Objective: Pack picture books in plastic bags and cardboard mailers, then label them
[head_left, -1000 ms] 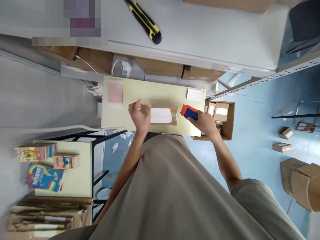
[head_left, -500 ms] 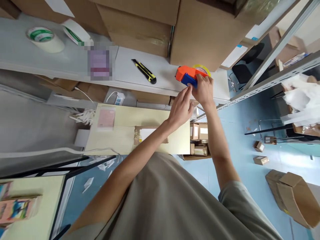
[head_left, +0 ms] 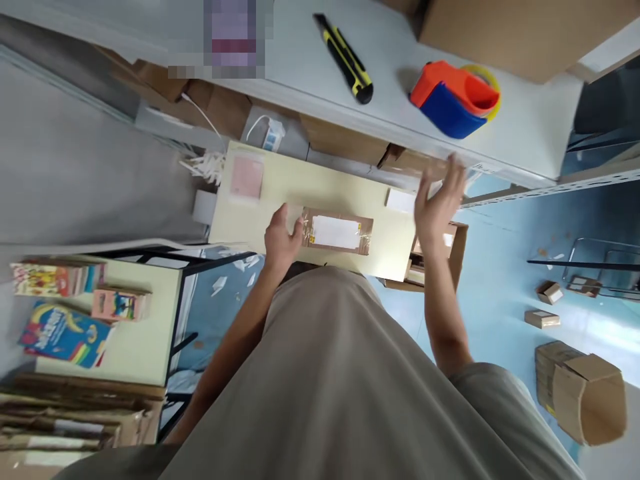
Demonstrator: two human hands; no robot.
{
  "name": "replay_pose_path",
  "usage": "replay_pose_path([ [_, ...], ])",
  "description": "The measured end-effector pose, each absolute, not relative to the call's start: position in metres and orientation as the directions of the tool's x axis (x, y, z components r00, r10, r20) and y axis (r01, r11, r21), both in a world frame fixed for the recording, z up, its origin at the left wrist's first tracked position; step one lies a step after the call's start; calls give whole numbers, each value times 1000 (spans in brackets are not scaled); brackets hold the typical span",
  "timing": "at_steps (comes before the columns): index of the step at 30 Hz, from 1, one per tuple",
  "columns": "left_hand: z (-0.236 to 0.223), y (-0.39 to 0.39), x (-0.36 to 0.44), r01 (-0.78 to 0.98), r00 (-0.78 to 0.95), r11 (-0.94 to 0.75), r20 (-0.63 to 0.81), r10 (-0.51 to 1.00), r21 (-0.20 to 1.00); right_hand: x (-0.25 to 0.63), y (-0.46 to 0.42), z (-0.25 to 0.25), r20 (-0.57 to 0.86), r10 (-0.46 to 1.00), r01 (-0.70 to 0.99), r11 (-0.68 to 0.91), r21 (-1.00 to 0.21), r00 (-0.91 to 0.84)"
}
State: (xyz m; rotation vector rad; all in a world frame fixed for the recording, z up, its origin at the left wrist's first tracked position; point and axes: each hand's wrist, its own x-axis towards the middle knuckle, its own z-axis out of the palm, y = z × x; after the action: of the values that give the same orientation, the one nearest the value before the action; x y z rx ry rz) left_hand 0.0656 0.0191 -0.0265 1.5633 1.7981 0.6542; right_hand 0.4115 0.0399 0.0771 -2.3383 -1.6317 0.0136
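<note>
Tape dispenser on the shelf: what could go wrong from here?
The tape dispenser sits near the shelf's front edge; the empty right hand, close by, might knock it off. The utility knife lies near that edge too; I can't tell whether its blade is out, so a blind reach could cut. The left hand, at the parcel's end, might nudge it askew.

Looks like smooth plastic on the tape dispenser (head_left: 450, 109) and utility knife (head_left: 345, 59). Shows matt cardboard on the parcel (head_left: 339, 216), glossy tape (head_left: 367, 235) across its ends, smooth paper for its label (head_left: 336, 233).
</note>
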Motion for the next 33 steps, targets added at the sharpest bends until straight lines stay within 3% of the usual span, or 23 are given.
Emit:
replay_pose_path([
  [4,-42,-6,49,674,-86,306,-340,937,673,332,-44,20,-403,869,819,-441,-366,287],
  [7,-40,-7,64,729,-6,283,-407,913,623,293,-64,-4,-564,756,761,-567,-314,331],
  [11,-39,5,84,834,-43,260,-413,910,486,281,-58,-14,-552,702,746,-636,-199,451],
  [14,-43,15,87,857,-61,251,-394,917,451,285,-53,-19,-519,708,721,-655,-228,479],
  [22,-39,22,60,824,164,114,-426,890,555,297,-67,-17,-514,744,674,-641,-368,427],
  [25,-33,23,44,729,294,42,-368,882,683,311,-79,-3,-417,802,631,-596,-497,428],
  [28,-39,26,29,617,315,25,-276,908,786,325,-87,-5,-272,856,564,-498,-659,439],
  [33,-79,30,17,580,260,98,-299,918,809,324,-91,-67,-297,867,309,-432,-847,399],
])
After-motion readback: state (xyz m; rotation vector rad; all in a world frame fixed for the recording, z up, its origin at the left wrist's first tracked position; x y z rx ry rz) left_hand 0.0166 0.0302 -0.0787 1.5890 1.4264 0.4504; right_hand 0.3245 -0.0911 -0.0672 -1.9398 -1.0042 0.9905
